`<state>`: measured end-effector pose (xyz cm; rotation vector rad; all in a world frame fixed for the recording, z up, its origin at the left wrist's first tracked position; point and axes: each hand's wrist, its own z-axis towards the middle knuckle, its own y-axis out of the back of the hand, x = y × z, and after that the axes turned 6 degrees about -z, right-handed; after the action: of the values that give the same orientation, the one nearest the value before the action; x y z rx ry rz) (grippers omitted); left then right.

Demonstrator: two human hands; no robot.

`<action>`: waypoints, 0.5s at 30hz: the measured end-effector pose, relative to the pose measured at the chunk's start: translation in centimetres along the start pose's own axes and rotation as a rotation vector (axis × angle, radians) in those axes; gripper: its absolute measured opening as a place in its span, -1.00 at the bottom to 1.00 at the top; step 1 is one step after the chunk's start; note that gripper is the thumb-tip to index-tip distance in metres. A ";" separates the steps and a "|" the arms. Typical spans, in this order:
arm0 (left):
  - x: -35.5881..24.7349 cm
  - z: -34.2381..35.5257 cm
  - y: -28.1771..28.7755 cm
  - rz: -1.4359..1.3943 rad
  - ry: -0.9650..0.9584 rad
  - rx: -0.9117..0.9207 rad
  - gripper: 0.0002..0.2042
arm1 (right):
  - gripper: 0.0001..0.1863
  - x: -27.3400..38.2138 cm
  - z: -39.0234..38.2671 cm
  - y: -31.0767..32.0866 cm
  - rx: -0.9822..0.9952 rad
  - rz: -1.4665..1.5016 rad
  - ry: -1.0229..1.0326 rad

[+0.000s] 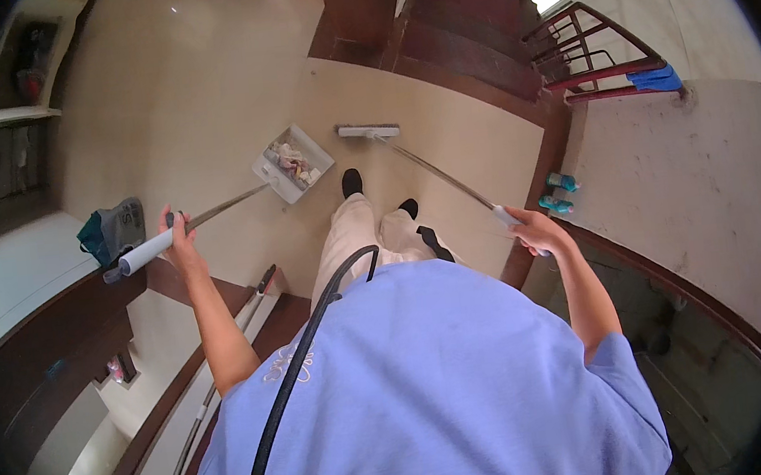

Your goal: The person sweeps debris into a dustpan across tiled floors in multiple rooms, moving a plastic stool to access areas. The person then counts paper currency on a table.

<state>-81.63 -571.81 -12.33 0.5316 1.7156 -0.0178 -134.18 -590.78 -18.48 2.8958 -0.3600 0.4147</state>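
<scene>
My left hand (182,246) is closed round the long handle of a dustpan (305,142), just below its white grip. The dustpan is a pale box on the floor, with crumpled scraps of litter (293,162) lying inside. In my right hand (540,229) is the white grip of a broom (438,173). Its wide, flat head rests on the floor right of the dustpan and apart from it, beyond my dark shoes. The bristles show only as a dark strip along the head's far edge.
Dark red wooden steps (462,37) rise beyond the tiled floor. At right stands a pale counter (670,200) with two teal bottles (559,193) by its edge and a dark red rack (597,61) behind. A grey and teal bag (112,231) lies on the left ledge.
</scene>
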 end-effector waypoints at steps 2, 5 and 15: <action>0.1 -0.1 1.1 0.014 -0.003 0.055 -0.63 | -0.49 -2.0 -1.8 -0.5 -0.020 0.206 -0.020; 0.8 0.1 2.3 0.038 -0.005 0.164 -0.63 | -0.50 -4.4 -3.0 -3.6 -0.094 0.458 -0.026; 3.2 0.9 1.8 0.023 0.052 0.231 -0.63 | -0.27 -0.2 2.3 -12.7 -0.081 0.426 -0.050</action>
<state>-80.51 -569.45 -15.05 0.7280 1.7688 -0.1889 -130.45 -579.15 -22.71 2.7428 -0.9839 0.3780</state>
